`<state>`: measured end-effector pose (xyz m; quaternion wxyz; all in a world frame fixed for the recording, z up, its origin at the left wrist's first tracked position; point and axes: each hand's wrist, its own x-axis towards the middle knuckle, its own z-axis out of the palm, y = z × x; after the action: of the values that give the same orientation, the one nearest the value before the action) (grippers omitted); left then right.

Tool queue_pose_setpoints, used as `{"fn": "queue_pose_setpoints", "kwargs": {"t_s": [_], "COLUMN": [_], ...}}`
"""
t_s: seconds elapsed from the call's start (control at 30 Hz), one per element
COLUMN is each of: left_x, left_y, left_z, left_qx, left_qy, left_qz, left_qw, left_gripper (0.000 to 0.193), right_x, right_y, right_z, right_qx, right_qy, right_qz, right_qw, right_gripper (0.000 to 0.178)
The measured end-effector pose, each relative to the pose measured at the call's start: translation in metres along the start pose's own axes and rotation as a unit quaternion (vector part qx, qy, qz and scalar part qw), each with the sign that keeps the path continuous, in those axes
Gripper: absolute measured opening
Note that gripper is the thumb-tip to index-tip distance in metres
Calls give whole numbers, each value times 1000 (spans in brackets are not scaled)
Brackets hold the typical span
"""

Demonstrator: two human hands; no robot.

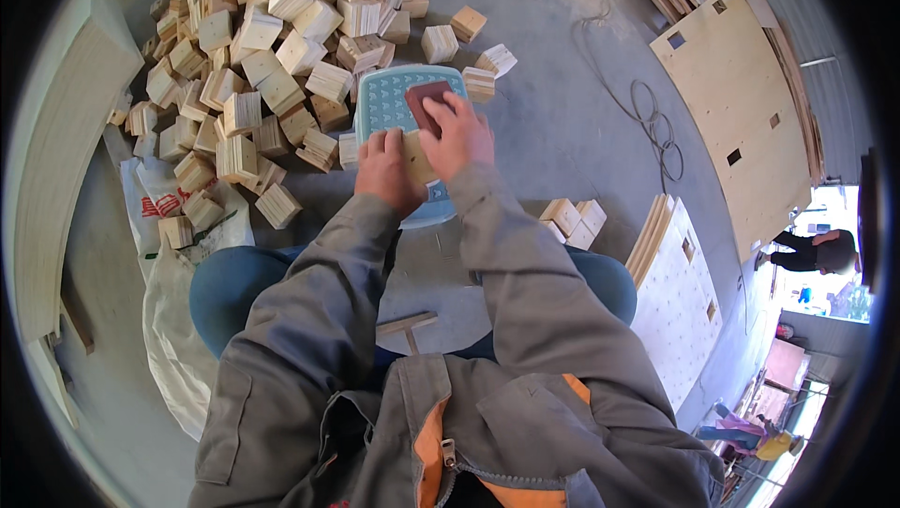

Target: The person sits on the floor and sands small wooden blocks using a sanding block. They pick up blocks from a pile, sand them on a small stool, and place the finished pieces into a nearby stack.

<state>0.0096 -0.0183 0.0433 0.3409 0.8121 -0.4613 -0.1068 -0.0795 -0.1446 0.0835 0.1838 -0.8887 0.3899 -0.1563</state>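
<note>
Grey jacket [534, 428] with orange trim fills the bottom of my feed. Its arms run up to a light-blue plastic stool [382, 107] standing ahead of the knees [239, 294]. Left hand [387, 175]: grip closed on a wooden block [415, 163]. Right hand [463, 141]: grip closed around a reddish-brown pad [426, 99], just beyond the block. Block is over the near part of the stool; I can't tell if it rests there or is held clear. My read: stool set there as a low, close support, left hand steadying the block, right hand left free for the pad. Loose block pile [253, 49] lies ahead-left on the floor, likely handy for reaching; small tidy block group [574, 219] by the right knee, perhaps set apart deliberately. Held block: pale yellow, flat-faced, one small dark spot showing; sides mostly hidden.
</note>
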Motion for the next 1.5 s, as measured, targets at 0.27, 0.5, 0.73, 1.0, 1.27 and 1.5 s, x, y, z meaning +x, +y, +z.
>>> {"fn": "queue_pose_setpoints", "kwargs": {"t_s": [0.27,0.5,0.73,1.0,1.27,1.5], "left_x": [1,2,1,2,0,6], "left_y": [-1,0,12,6,-29,-116], "left_z": [2,-6,-8,-17,-26,-28], "left_qx": [-5,0,-18,4,-116,-342], "left_qy": [9,-20,-40,-78,-33,48], "left_qz": [12,-30,-51,-47,-39,-261], "left_qw": [1000,999,998,996,992,902], "left_gripper": [83,85,98,119,126,103], "right_x": [-13,-132,-188,-168,-149,-134], "right_y": [9,12,57,63,87,70], "right_z": [6,-34,-62,-129,-153,-146], "right_qx": [-4,-10,80,120,295,300], "right_qy": [22,8,26,112,147,139], "right_qz": [-15,-50,9,15,112,126], "right_qw": [1000,999,996,986,938,935], "right_gripper": [58,59,61,60,60,60]}}
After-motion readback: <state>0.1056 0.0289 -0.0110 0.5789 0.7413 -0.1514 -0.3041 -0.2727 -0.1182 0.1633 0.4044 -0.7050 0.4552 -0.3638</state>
